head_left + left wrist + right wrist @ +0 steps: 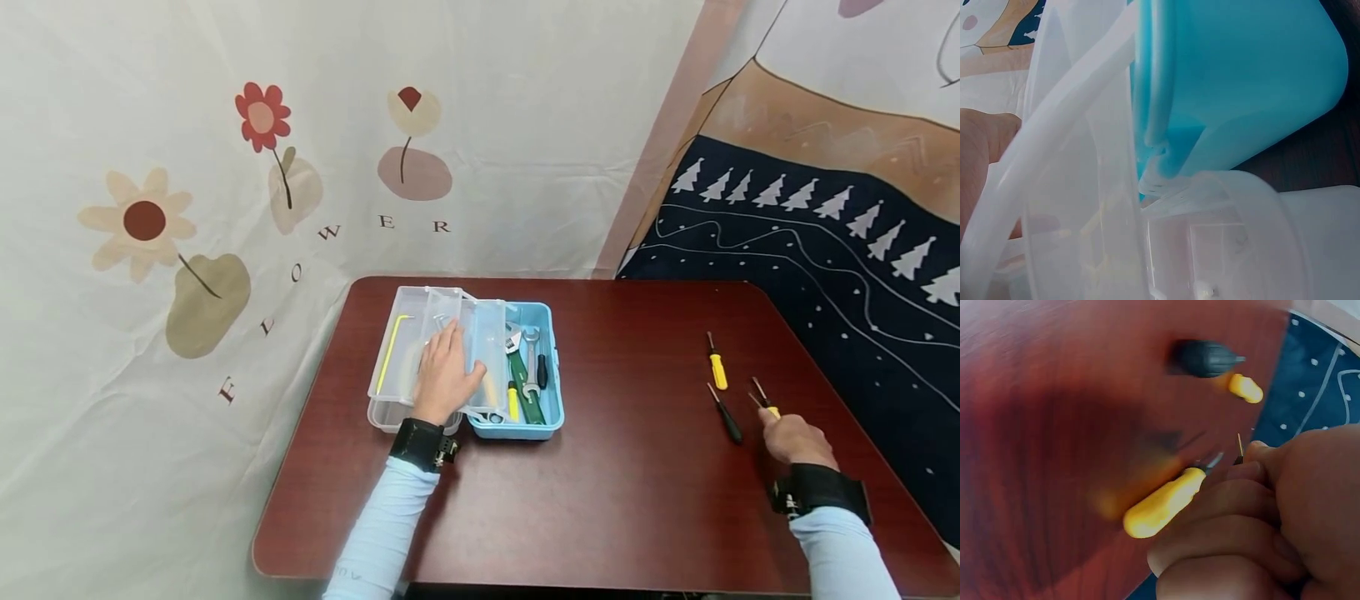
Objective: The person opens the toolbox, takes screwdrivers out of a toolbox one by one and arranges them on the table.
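My left hand (442, 375) lies with extended fingers over a clear plastic tray (480, 333), which sits partly over a light blue toolbox (553, 408). A white curved handle (1054, 119) crosses the left wrist view in front of that hand. At the right, my right hand (798, 437) has curled fingers and pinches a thin-shafted screwdriver (1240, 445), whose handle is mostly hidden. Close beside those fingers is a yellow-handled screwdriver (1163, 503); I cannot tell whether the hand touches it. A black-handled screwdriver (729, 423) and another yellow-handled screwdriver (718, 372) lie farther left.
Inside the toolbox are a wrench (531, 358), a green-handled tool (525, 387), a small black-handled tool (542, 372) and a yellow-handled tool (513, 402). A yellow hex key (390, 354) shows in the clear tray. The red-brown table (622, 500) meets a fabric backdrop (525, 208).
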The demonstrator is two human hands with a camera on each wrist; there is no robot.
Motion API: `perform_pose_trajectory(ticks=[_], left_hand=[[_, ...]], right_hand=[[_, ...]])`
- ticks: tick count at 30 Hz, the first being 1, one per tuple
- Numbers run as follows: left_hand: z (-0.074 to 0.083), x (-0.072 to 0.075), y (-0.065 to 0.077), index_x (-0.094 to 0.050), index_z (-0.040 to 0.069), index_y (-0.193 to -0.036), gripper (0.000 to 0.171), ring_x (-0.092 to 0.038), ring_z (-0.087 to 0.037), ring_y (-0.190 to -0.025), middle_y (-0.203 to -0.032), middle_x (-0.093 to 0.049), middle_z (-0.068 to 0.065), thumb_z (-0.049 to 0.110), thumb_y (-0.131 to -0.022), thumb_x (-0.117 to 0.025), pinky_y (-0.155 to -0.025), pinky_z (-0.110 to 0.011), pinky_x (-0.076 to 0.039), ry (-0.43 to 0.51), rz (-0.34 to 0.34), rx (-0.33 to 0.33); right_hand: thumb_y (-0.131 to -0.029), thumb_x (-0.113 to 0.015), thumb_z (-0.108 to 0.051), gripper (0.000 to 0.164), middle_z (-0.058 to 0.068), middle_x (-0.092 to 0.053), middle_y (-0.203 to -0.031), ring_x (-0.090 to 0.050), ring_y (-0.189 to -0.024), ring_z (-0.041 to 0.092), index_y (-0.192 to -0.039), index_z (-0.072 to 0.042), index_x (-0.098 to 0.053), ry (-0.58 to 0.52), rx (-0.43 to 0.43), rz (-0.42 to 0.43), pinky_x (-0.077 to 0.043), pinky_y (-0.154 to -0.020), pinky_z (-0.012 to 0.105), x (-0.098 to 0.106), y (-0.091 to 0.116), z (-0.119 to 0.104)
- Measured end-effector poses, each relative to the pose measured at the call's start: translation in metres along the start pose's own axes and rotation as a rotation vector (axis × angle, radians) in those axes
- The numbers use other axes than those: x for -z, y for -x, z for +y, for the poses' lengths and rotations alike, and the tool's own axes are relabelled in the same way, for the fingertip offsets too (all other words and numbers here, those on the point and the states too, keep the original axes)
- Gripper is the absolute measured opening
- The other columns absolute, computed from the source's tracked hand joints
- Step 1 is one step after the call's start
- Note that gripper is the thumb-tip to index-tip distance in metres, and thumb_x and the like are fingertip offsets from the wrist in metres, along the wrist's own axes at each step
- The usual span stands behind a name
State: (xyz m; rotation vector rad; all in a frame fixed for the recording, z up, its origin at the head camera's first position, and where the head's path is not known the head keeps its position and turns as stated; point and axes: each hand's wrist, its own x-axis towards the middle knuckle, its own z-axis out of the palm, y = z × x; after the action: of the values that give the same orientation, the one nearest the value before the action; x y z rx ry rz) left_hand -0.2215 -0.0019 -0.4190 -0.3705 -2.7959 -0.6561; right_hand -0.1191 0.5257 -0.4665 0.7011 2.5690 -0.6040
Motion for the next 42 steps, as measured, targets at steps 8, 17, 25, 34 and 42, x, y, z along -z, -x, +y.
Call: perform_pose_trajectory(ticks=[8, 17, 25, 34, 42], left_hand=[[-0.001, 0.000, -0.001, -0.038, 0.000, -0.145, 0.069, -0.032, -0.029, -0.143, -0.158, -0.030, -0.011, 0.033, -0.088, -0.059, -0.120, -0.046, -0.026, 0.002, -0.001, 0.000], [0.000, 0.000, 0.000, -0.038, 0.001, -0.146, 0.070, -0.032, -0.029, -0.143, -0.158, -0.030, -0.011, 0.033, -0.087, -0.059, -0.120, -0.046, -0.026, 0.005, -0.003, 0.011], [0.001, 0.000, 0.000, -0.037, 0.001, -0.146, 0.070, -0.032, -0.029, -0.144, -0.158, -0.030, -0.011, 0.032, -0.087, -0.060, -0.121, -0.046, -0.025, 0.007, -0.006, 0.015], [0.000, 0.000, -0.001, -0.037, 0.001, -0.147, 0.070, -0.031, -0.029, -0.144, -0.159, -0.029, -0.011, 0.032, -0.087, -0.059, -0.121, -0.046, -0.025, -0.001, -0.007, 0.014], [0.000, -0.001, -0.001, -0.038, 0.001, -0.146, 0.070, -0.032, -0.028, -0.144, -0.158, -0.030, -0.010, 0.033, -0.087, -0.059, -0.121, -0.046, -0.025, -0.003, -0.001, 0.011]], right_hand=[[-0.101, -0.013, -0.052, 0.083, 0.035, -0.048, -0.097, -0.049, -0.087, 0.045, -0.127, 0.024, -0.034, 0.037, -0.086, 0.012, -0.044, -0.074, 0.052, -0.016, -0.009, 0.001], [-0.102, -0.024, -0.033, 0.069, 0.048, -0.034, -0.124, -0.041, -0.109, 0.060, -0.138, 0.023, -0.006, 0.054, -0.138, -0.010, -0.040, -0.092, 0.066, -0.024, -0.012, -0.007], [-0.099, -0.024, -0.020, 0.057, 0.047, -0.039, -0.118, -0.048, -0.099, 0.055, -0.135, 0.023, -0.011, 0.074, -0.116, 0.014, -0.044, -0.085, 0.061, -0.025, -0.008, -0.015], [-0.099, -0.025, -0.017, 0.056, 0.050, -0.033, -0.118, -0.045, -0.103, 0.060, -0.134, 0.024, -0.010, 0.105, -0.107, 0.018, -0.042, -0.090, 0.064, -0.023, -0.004, -0.021], [-0.097, -0.036, -0.024, 0.065, 0.053, -0.026, -0.114, -0.037, -0.100, 0.064, -0.130, 0.028, -0.013, 0.109, -0.067, 0.063, -0.041, -0.084, 0.065, -0.019, 0.003, -0.026]])
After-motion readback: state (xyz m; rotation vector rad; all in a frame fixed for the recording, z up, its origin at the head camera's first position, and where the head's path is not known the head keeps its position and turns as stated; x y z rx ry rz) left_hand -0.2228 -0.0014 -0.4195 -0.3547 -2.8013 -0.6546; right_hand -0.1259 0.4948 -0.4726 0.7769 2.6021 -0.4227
